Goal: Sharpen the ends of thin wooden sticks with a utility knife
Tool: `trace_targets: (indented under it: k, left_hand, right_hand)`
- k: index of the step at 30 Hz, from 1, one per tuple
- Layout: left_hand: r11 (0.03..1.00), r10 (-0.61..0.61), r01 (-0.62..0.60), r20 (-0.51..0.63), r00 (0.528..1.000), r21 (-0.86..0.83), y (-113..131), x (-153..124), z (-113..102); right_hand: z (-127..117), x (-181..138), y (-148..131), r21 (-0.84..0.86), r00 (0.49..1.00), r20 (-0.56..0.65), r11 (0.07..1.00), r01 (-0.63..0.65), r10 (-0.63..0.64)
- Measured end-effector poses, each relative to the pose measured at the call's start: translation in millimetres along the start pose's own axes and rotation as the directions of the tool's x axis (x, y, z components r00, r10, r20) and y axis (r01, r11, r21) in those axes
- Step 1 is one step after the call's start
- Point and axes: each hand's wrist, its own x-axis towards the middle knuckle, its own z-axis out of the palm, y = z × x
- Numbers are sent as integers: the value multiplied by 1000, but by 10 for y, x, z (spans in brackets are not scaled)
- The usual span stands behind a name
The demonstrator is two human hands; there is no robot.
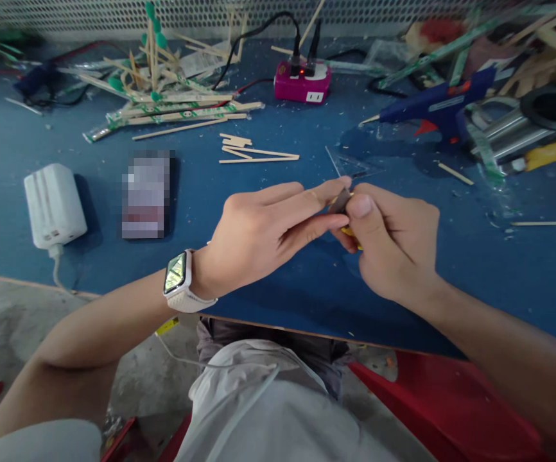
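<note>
My right hand (393, 240) is closed around a utility knife; its grey blade (341, 201) points up and left, and bits of a yellow handle show beneath my fingers. My left hand (278, 224) meets it from the left, thumb and fingertips pinched around the blade area. A small pale piece of wooden stick seems to be between these fingertips, mostly hidden. Just beyond my hands, several cut wooden sticks (259, 154) lie on the blue table (201, 192). A thin clear plastic scrap (355, 168) lies right behind my fingertips.
A phone (146, 196) and a white power bank (55, 205) with a cable lie at left. Behind are bundled sticks (176, 112) and a magenta power adapter (302, 82). At right are a blue glue gun (436, 106) and a metal cylinder (513, 131). A red chair (451, 404) stands below the table edge.
</note>
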Motion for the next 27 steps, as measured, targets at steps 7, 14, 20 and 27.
trace_targets:
  k: [7, 14, 20, 27]
  left_hand:
    - [999, -39, 39, -14, 999, 2, 17, 3, -9]
    - [995, -30, 30, -4, 1000, 94, 20, 9, -26]
    - [991, -32, 31, 9, 999, 129, 11, 0, -26]
    - [993, -35, 34, 8, 999, 115, 12, 26, -44]
  right_hand:
    - [10, -8, 30, -27, 1000, -24, 1000, 9, -9]
    - [15, -22, 35, -54, 999, -31, 998, 17, -18]
    - [23, -22, 51, -114, 998, -44, 993, 33, -39]
    - [40, -45, 27, -75, 996, -87, 997, 21, -27]
